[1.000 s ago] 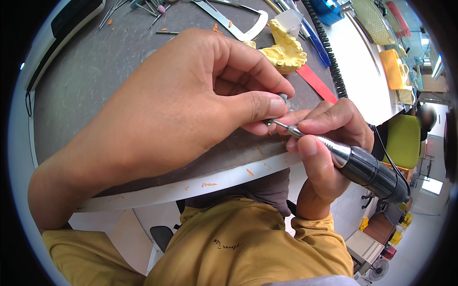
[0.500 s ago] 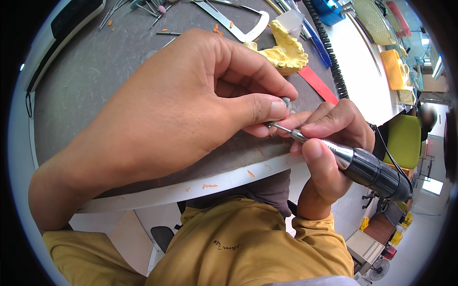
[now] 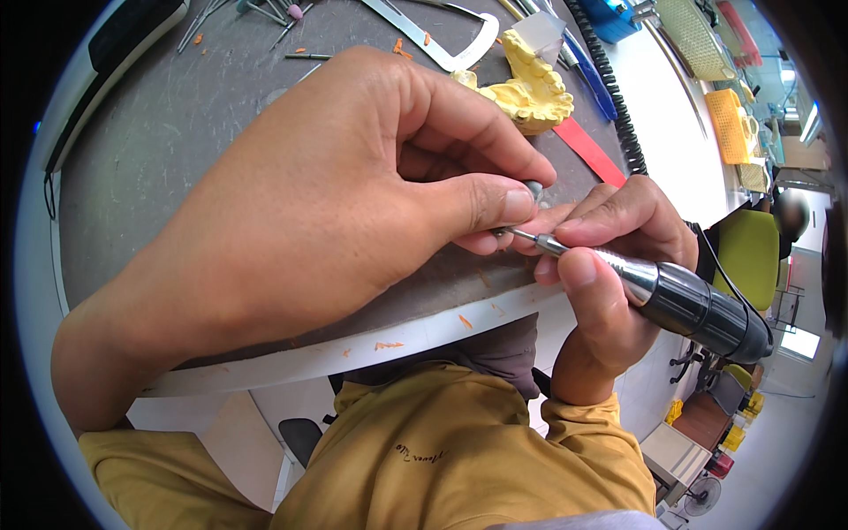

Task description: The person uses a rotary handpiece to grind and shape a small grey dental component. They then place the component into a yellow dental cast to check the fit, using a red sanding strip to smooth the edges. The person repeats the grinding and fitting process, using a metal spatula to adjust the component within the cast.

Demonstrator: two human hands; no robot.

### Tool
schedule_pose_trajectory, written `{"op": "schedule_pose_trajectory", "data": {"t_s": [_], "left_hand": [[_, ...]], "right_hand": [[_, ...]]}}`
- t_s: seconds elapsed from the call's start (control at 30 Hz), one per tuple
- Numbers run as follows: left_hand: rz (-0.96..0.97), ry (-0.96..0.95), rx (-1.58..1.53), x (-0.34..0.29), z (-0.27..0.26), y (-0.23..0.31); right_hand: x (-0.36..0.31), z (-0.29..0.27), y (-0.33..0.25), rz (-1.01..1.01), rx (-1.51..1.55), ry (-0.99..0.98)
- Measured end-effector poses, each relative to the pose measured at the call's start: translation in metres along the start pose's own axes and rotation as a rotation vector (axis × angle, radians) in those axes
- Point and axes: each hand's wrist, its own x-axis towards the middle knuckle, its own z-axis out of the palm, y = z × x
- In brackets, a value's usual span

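Observation:
My left hand (image 3: 353,194) is closed, pinching a small grey piece (image 3: 533,189) between thumb and fingertips; most of it is hidden. My right hand (image 3: 632,225) grips a rotary handpiece (image 3: 698,305) with a silver front and black body. From its nose a thin metal bur shank (image 3: 523,233) points left to the underside of the left fingertips, close to the small piece. Whether the tip touches it, I cannot tell. Beyond the hands sits a yellow dental cast (image 3: 534,102) of a tooth arch.
Behind the cast lies a metal caliper gauge (image 3: 433,40). A red strip (image 3: 589,152) and black coiled cord (image 3: 609,88) run along the right. Several burs (image 3: 274,13) are at the far left. Orange shavings (image 3: 389,345) dot the table's white front edge (image 3: 424,334).
The handpiece's rear end has swung slightly right, and its nose has moved slightly left. Both hands keep their grips, with the left fingertips shifted a touch to the right.

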Motion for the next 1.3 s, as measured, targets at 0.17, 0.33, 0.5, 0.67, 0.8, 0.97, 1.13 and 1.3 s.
{"op": "schedule_pose_trajectory", "data": {"t_s": [0.17, 0.33, 0.5, 0.67, 0.8, 0.97, 1.13, 1.3], "left_hand": [[-0.038, 0.008, 0.025, 0.000, 0.002, 0.008], [0.004, 0.009, 0.010, -0.002, 0.001, 0.001], [-0.034, 0.009, 0.012, -0.001, 0.003, 0.009], [-0.043, 0.013, 0.022, -0.001, 0.003, 0.008], [-0.017, 0.033, 0.034, -0.003, 0.005, 0.006], [-0.038, 0.016, 0.043, -0.001, 0.003, 0.011], [-0.049, 0.013, 0.032, -0.002, 0.002, 0.011], [-0.025, 0.045, 0.065, -0.002, 0.006, 0.008]], "right_hand": [[0.001, 0.001, 0.003, -0.020, 0.010, 0.000], [0.001, 0.000, 0.001, -0.024, 0.030, -0.033], [0.000, 0.001, 0.003, -0.042, 0.050, -0.021], [-0.001, 0.002, 0.000, -0.015, 0.025, -0.009], [-0.002, 0.003, 0.000, -0.041, -0.030, -0.005], [-0.003, 0.002, 0.009, -0.151, -0.032, -0.008], [-0.004, 0.001, 0.007, -0.126, -0.039, -0.012], [-0.003, 0.002, 0.006, -0.095, -0.005, -0.002]]}}
